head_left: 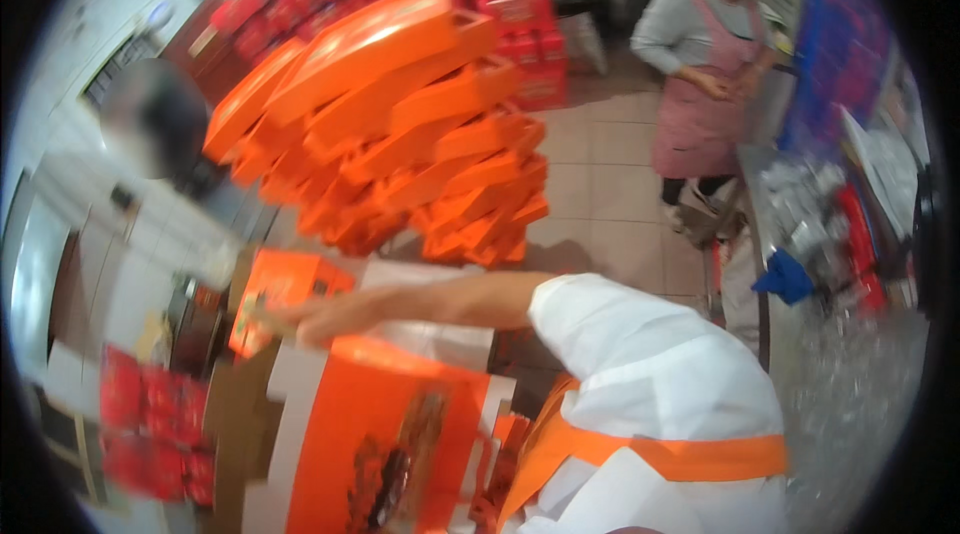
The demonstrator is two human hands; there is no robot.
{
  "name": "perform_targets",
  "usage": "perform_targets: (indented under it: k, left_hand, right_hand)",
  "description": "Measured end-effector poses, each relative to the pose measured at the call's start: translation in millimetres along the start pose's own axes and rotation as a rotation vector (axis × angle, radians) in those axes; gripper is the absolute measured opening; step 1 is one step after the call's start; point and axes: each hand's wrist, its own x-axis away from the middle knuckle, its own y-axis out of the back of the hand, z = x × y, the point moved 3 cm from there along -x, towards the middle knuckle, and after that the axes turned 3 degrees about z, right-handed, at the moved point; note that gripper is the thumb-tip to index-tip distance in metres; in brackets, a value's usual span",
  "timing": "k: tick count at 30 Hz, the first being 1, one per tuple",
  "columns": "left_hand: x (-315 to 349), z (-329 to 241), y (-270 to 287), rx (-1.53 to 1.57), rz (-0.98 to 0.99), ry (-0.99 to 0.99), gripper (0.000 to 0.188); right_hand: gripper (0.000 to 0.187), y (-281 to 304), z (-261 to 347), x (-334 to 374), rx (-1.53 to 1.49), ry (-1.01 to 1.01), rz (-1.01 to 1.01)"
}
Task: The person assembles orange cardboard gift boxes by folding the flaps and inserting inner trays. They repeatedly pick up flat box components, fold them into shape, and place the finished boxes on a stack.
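Orange carton [287,279] sits left, beside our blurred right hand [335,317], its grip unclear; our left hand is out of view. Orange boxes [390,114] stand stacked far, apparently done; this carton seems unfinished.

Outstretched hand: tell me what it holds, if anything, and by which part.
It cannot be told; the right hand is too blurred to show any hold.

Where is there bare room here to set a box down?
Clearest is the tiled floor between the orange stack, the red boxes and the co-worker. The far right is crowded with clear plastic and a blue item. It looks tight around the right hand, with an orange box close by.
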Motion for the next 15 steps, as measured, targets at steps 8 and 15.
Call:
perform_targets:
  k: [8, 15]
  left_hand:
    - [-52, -7, -49, -0.285, 0.745, -0.055, 0.042]
    - [-62, 28, 3, -0.595, 0.922, -0.226, 0.040]
  right_hand:
    - [0.074, -18, 0, -13, -0.086, -0.125, 0.268]
    - [0.058, -23, -23, -33, -0.102, 0.027, 0.124]
